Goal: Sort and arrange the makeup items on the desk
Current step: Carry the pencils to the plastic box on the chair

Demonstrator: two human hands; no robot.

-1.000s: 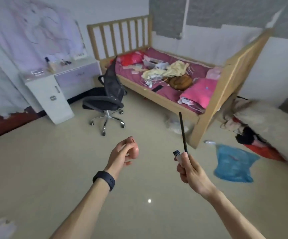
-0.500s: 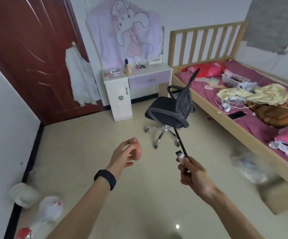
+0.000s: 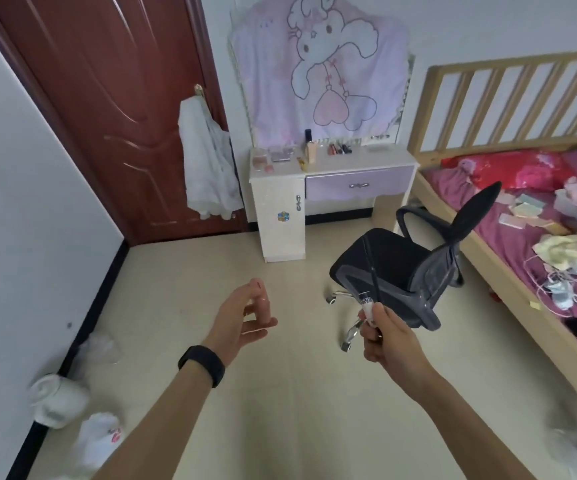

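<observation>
The view has swung onto the desk (image 3: 359,186), and the fingers of the left hand (image 3: 242,318) have spread apart.

Only one camera was there, and it sat on my head. It looked forward and down over the floor (image 3: 183,271). The surface (image 3: 377,161) was far off ahead, by the back wall (image 3: 470,26), past the chair (image 3: 404,261).

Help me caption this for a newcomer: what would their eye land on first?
Two outstretched hands in the foreground: the right hand grips a thin black pencil, the left hand pinches a pink sponge. Beyond them, a big cartoon-rabbit cloth hangs above the white desk at the far wall, with a black office chair standing near it.
</observation>
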